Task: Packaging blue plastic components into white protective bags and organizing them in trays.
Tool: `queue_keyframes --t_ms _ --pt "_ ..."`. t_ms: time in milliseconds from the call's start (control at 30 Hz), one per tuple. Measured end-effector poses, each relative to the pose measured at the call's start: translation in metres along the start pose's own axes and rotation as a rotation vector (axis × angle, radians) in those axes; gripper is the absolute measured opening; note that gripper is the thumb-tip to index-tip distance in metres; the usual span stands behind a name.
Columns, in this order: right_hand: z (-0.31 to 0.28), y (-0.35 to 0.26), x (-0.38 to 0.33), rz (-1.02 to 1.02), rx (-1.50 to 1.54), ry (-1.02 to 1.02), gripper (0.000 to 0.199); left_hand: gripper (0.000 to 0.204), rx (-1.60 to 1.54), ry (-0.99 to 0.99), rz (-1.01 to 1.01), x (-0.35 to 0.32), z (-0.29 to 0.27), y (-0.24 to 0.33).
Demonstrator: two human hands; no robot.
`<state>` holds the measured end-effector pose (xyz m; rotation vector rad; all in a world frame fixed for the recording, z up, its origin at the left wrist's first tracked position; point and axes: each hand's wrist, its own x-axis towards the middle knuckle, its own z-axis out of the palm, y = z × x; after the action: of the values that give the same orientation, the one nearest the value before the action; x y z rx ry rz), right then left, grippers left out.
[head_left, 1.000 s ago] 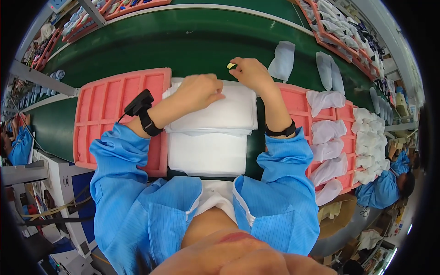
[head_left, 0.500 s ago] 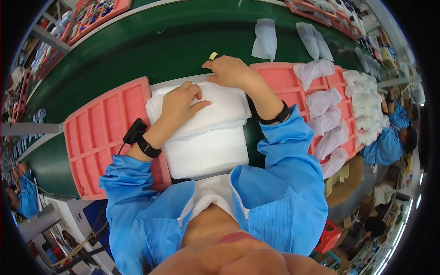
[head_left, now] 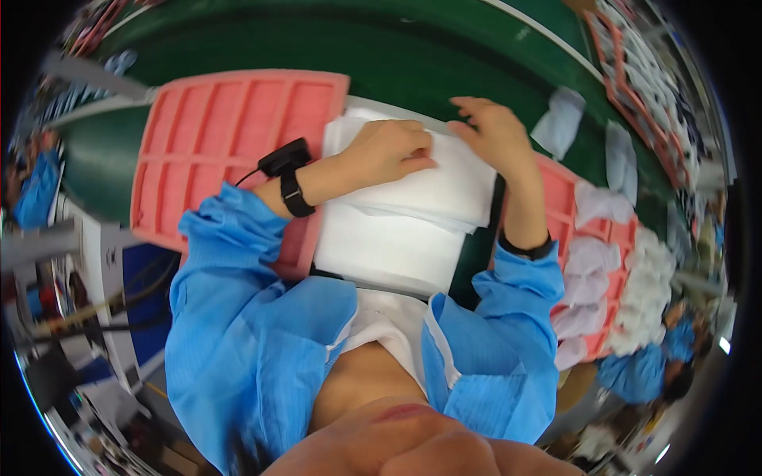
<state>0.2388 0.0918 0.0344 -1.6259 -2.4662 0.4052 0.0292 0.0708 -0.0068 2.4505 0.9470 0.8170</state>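
Two batches of white sheets (head_left: 389, 247) lie between the pink trays, far batch overlapping the near one. Left hand (head_left: 387, 151) is over the far batch — fingers curled, thumb stretched out; cannot tell whether it pinches a sheet. Right hand (head_left: 498, 136) is at that batch's far right corner — loose, fingers spread, thumb well apart from them. Left tray (head_left: 238, 119) is divided into compartments; right tray (head_left: 556, 190) bears pale wrapped bundles (head_left: 591, 262). Pale pouch (head_left: 559, 123) lies on the green surface (head_left: 317, 47), near the right hand.
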Motion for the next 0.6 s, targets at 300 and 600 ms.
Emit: queue_keyframes --t_ms 300,600 --pt "-0.026 -0.075 -0.022 -0.39 0.859 0.178 0.049 0.015 -1.292 -0.349 0.022 0.038 -0.082 0.129" --pt "0.034 -0.086 -0.018 -0.598 0.945 0.091 0.04 0.022 -1.846 -0.188 0.197 0.087 -0.08 0.135"
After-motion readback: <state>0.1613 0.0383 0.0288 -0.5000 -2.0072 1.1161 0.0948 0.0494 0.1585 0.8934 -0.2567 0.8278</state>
